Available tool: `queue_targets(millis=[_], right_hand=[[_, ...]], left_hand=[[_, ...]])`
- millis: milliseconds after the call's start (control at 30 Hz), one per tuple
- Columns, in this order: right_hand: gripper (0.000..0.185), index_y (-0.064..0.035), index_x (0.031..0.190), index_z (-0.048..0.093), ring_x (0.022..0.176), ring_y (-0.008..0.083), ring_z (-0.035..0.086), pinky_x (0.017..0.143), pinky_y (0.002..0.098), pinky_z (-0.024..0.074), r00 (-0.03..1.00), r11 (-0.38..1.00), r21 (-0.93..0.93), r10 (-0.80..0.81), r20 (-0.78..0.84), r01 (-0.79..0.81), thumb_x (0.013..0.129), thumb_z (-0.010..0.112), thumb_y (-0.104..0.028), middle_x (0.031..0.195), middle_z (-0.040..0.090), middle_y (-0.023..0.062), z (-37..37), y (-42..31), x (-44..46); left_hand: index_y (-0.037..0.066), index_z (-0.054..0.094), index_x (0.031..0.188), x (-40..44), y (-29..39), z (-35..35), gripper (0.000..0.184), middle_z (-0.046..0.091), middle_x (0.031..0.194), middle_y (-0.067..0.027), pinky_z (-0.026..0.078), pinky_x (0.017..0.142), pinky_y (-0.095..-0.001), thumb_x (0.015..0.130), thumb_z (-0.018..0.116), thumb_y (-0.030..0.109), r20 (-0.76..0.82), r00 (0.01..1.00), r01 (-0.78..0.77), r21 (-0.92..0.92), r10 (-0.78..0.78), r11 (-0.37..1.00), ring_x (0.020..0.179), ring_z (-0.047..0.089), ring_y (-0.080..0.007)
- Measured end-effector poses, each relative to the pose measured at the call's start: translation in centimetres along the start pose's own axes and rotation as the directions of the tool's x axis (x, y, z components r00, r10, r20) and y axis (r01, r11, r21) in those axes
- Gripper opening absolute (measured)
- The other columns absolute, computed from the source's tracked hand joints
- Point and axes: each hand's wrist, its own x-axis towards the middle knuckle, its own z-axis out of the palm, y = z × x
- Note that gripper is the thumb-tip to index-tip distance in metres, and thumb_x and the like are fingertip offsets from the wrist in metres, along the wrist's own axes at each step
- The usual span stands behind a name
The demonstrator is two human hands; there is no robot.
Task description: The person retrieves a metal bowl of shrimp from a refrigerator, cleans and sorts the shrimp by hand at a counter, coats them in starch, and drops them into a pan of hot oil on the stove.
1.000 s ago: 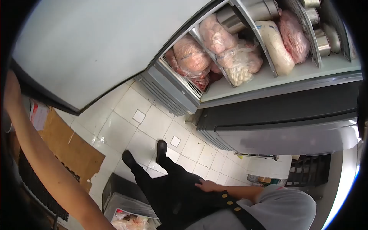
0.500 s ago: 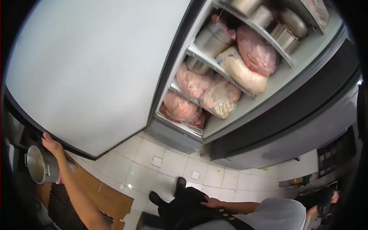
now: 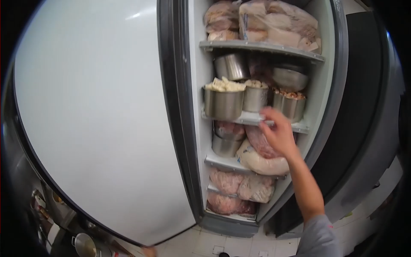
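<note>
My right hand reaches into the open fridge with thumb and fingers apart and nothing held. Its fingertips are at the front edge of the middle shelf; I cannot tell whether they touch it. Behind them stand a steel pot of pale cut pieces, a narrower steel pot and a steel pot of brownish pieces. Below the hand is a bag of pinkish meat, partly hidden by it. My left hand shows only in part at the lower edge of the fridge door, its fingers unclear.
Bagged meat fills the upper shelf. Lower down lie a white bag and more bags of meat. A dark appliance stands right of the fridge. A pot sits at the lower left, above the tiled floor.
My right hand has risen from my thigh to the middle shelf. The view has turned up towards the fridge. My left hand is still at the door edge, now mostly out of view.
</note>
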Motion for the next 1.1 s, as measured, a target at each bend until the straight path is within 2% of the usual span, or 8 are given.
queue_targets(millis=[100,167,233,433,567,800,900,1100], right_hand=[[0.038,-0.0048,0.113,0.056,0.094,0.0333,0.059,0.081,0.0382,0.0496,0.955,0.938,-0.210,-0.291,-0.052,0.275,0.076,0.062,-0.011,0.121,0.053,0.0168,2.5,1.8,11.3],[0.044,-0.0057,0.118,0.053,0.099,0.0361,0.058,0.085,0.0408,0.0484,0.932,0.889,-0.313,-0.361,-0.029,0.334,0.076,0.062,-0.015,0.124,0.051,0.0181,4.7,3.0,17.1],[0.054,-0.0065,0.123,0.049,0.106,0.0361,0.056,0.087,0.0439,0.0471,0.972,0.817,-0.543,-0.084,0.220,0.193,0.074,0.064,-0.024,0.123,0.051,0.0204,6.6,3.2,20.8],[0.056,-0.0032,0.105,0.055,0.102,0.0352,0.058,0.085,0.0431,0.0478,0.967,0.722,-0.685,0.100,0.233,0.091,0.060,0.075,-0.031,0.108,0.058,0.0214,6.7,4.5,23.8],[0.049,-0.0007,0.094,0.061,0.093,0.0360,0.060,0.080,0.0415,0.0482,0.991,0.800,-0.599,0.097,0.095,-0.021,0.055,0.078,-0.027,0.093,0.063,0.0223,6.0,3.3,22.1],[0.051,0.0032,0.095,0.060,0.087,0.0338,0.062,0.076,0.0394,0.0480,0.984,0.806,-0.566,0.117,-0.134,-0.173,0.058,0.081,-0.024,0.087,0.064,0.0216,3.0,-0.6,18.3],[0.047,0.0016,0.089,0.058,0.061,0.0144,0.056,0.059,0.0304,0.0457,0.982,0.823,-0.546,0.068,-0.178,-0.156,0.056,0.085,-0.018,0.067,0.059,0.0092,1.0,-1.9,15.8],[0.039,-0.0006,0.082,0.056,0.059,0.0101,0.054,0.053,0.0249,0.0441,0.981,0.909,-0.398,0.057,-0.185,-0.127,0.056,0.084,-0.010,0.068,0.059,0.0060,-2.7,-6.7,7.5]], left_hand=[[0.004,0.054,0.114,-9.5,9.2,7.0,0.038,0.062,0.100,-0.0140,0.056,0.060,-0.0395,0.084,0.063,0.025,0.840,0.542,0.521,-0.336,-0.001,0.785,0.079,0.064,-0.0283],[0.006,0.050,0.120,-11.5,17.3,11.0,0.042,0.058,0.110,-0.0114,0.054,0.072,-0.0395,0.085,0.064,0.027,0.911,0.361,0.285,-0.310,0.198,0.907,0.085,0.063,-0.0277],[0.003,0.057,0.113,-11.6,28.4,11.2,0.037,0.058,0.113,-0.0161,0.048,0.079,-0.0392,0.086,0.063,0.028,0.839,0.296,-0.310,-0.367,0.456,0.877,0.094,0.059,-0.0266],[0.003,0.047,0.125,-5.2,50.5,9.5,0.047,0.052,0.121,-0.0225,0.044,0.091,-0.0387,0.082,0.063,0.013,0.494,0.270,-0.557,-0.620,0.827,0.552,0.109,0.055,-0.0333],[0.005,0.043,0.130,-2.9,65.0,6.1,0.057,0.027,0.142,-0.0207,0.025,0.103,-0.0545,0.077,0.063,0.009,-0.100,0.005,-0.929,-0.369,0.995,-0.032,0.133,0.022,-0.0426],[0.009,0.038,0.135,-2.8,72.0,7.8,0.065,0.015,0.149,-0.0139,0.007,0.102,-0.0673,0.077,0.065,0.019,-0.105,0.063,-0.986,-0.157,0.992,0.046,0.138,0.004,-0.0416],[0.008,0.040,0.134,-2.9,72.1,8.6,0.065,0.014,0.150,-0.0135,0.002,0.103,-0.0669,0.075,0.065,0.021,-0.126,0.111,-0.986,-0.136,0.986,0.094,0.138,0.001,-0.0414],[0.004,0.053,0.115,-3.1,71.0,8.1,0.041,0.026,0.145,-0.0160,0.009,0.105,-0.0613,0.075,0.062,0.013,-0.227,0.136,-0.948,-0.313,0.964,0.060,0.137,0.014,-0.0402]])
